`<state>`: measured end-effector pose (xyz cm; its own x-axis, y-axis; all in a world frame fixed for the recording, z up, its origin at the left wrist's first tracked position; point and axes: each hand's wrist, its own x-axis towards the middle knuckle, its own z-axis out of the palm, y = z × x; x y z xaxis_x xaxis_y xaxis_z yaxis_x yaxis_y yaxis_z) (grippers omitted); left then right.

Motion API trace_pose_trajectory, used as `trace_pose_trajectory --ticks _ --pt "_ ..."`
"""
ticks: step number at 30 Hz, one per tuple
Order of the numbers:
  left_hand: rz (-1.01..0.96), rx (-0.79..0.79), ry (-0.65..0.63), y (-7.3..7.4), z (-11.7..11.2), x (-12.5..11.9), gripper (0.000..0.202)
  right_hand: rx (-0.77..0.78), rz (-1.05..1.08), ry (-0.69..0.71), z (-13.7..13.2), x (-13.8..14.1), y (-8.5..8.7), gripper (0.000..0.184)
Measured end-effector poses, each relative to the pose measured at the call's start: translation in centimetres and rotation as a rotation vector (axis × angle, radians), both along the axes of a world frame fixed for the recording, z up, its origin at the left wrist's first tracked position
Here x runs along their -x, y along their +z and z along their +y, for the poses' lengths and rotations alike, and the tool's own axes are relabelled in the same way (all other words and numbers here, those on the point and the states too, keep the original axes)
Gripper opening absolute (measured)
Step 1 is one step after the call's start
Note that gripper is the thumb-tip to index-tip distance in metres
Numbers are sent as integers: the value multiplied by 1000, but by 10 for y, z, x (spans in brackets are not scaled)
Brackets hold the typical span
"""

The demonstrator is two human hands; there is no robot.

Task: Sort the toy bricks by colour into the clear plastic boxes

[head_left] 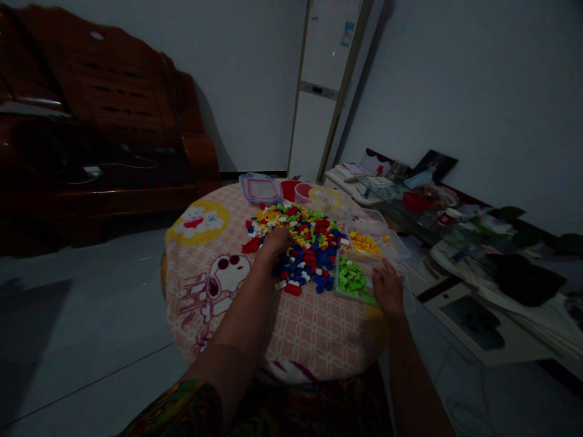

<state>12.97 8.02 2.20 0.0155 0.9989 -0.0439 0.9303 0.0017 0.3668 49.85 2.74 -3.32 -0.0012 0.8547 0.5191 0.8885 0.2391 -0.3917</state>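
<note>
A heap of small toy building bricks (314,233) in red, blue, yellow, green and white lies on the round table. My left hand (277,241) reaches into the heap's near-left side, its fingers bent down among the bricks. Whatever the fingertips pinch is hidden. To the right stands a clear plastic box (336,280) with green bricks (353,276) inside. Over this box's right side is my right hand (388,286), fingers curled together; anything in them is too small to make out. Yellow bricks (364,243) lie in another clear container just behind.
At the table's back are a lidded clear box (262,189), a red dish (289,189) and clear round tubs (325,197). A patterned cloth (314,340) covers the table. A cluttered glass stand (392,197) runs along the right; a wooden sofa (113,121) stands at left.
</note>
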Motion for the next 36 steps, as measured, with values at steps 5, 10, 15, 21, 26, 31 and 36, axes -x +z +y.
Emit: trace_pose_trajectory --ticks 5,10,15,21,26,31,36 --pt "-58 -28 -1 -6 4 6 27 -29 -19 8 1 -1 -2 33" --pt "-78 -22 6 -6 3 7 23 -16 -21 9 1 -2 -2 35" --pt "-64 17 -38 -4 0 7 27 -29 15 6 2 -3 -4 34" --pt "-56 -4 -2 -5 1 6 25 -23 7 5 3 -4 -4 34" --pt "-135 -31 8 -3 0 9 16 -36 6 10 2 -2 -2 32" --pt "-207 -110 16 4 -2 9 18 -23 -5 10 2 -3 -3 35" --pt "-422 -205 -110 12 -2 -16 17 -6 -11 11 2 -4 -3 37"
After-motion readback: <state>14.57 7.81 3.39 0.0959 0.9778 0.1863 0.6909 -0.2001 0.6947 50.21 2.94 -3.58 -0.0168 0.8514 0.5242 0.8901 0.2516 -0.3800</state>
